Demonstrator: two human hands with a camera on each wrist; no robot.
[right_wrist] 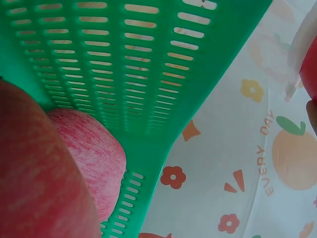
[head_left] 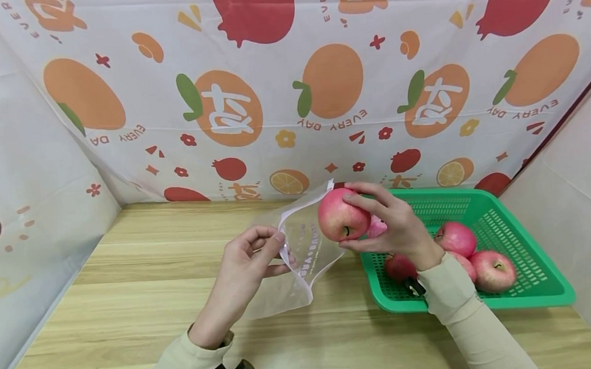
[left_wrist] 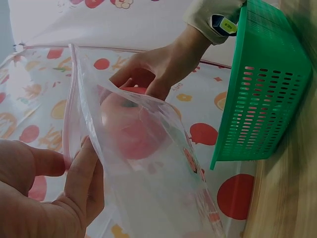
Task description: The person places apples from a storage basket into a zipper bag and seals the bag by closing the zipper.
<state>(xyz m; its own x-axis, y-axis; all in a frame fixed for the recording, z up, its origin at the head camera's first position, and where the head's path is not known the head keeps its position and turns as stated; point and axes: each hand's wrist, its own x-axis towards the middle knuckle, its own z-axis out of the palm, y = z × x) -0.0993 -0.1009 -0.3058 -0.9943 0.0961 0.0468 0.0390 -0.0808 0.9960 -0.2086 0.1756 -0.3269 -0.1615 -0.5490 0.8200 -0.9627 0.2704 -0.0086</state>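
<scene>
My left hand [head_left: 251,256] pinches the zip edge of a clear zip-lock bag [head_left: 277,294] between thumb and fingers. At the bag's mouth, my right hand [head_left: 398,223] grips a red apple [head_left: 343,215], fingers on top and thumb beneath. In the left wrist view the apple [left_wrist: 131,131] shows through the bag's film [left_wrist: 153,198], with the right hand [left_wrist: 166,64] behind it. How far the apple is inside I cannot tell. The right wrist view catches only a sliver of the held apple [right_wrist: 311,72] at its right edge.
A green perforated basket [head_left: 474,304] stands on the wooden table [head_left: 143,286] at the right, under my right forearm. Several apples [head_left: 493,271] lie in it, plus a pink item [head_left: 377,226] partly hidden by the right hand. A fruit-print cloth [head_left: 279,94] hangs behind.
</scene>
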